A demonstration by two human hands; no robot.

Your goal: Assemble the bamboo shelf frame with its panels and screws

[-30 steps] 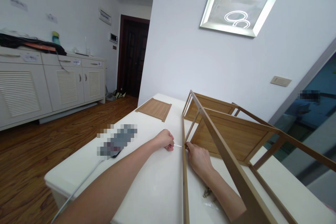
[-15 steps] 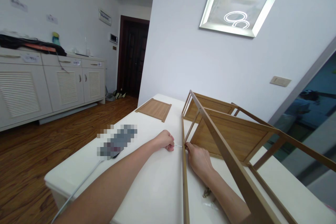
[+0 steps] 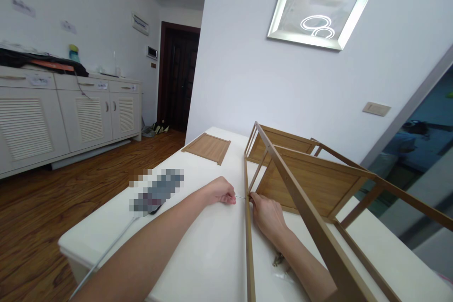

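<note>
My left hand is closed around a thin metal hex key; its grip end is hidden in the fist. The shaft points right and meets the outer side of a slim rail of a wooden shelf frame. On the inner side of that rail, my right hand pinches the frame at a joint opposite the shaft. The fastener there is hidden. The frame lies on its side, with slatless wooden shelf panels fitted between its rails. Below my right wrist are small metal fasteners.
The white table carries a loose wooden panel at the far end. A blurred-out device with a white cable lies left of my forearm. A clear plastic bag sits near the fasteners. A wall stands behind the frame.
My left hand has turned slightly at the wrist, its fingers shifting around the hex key. My right hand and the frame stay in place; the view has shifted very slightly.
</note>
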